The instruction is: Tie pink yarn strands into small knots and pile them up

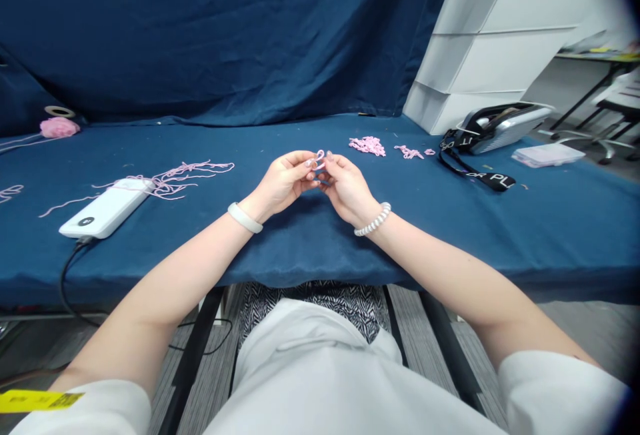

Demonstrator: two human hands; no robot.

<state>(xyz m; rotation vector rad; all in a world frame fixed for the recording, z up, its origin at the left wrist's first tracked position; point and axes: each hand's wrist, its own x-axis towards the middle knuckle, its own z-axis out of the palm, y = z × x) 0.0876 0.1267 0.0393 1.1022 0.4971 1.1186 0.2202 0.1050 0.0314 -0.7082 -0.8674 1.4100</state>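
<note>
Two bare hands meet above the middle of the tabletop (320, 242), which a dark blue cloth covers. The left hand (284, 183) and the right hand (347, 190) are both curled, and their fingertips pinch one small pink cord loop (320, 159) from two sides, at the centre of the view. This piece is so small that it seems to need fingertips rather than a full grip, and the fingers partly hide its exact shape. Both wrists are raised from the cloth, probably to give the fingers free room. A white band (245, 217) circles the left wrist, and a pearl-like bead bracelet (373, 220) circles the right wrist. From the hands, a heap of pink pieces (367, 146) lies at two o'clock, close enough for easy reach, with a few more pink pieces (409, 152) just beside it. At nine o'clock, a white power bank (107, 207) touches loose pink yarn strands (170, 178). A black lanyard (475, 175) lies at three o'clock.
</note>
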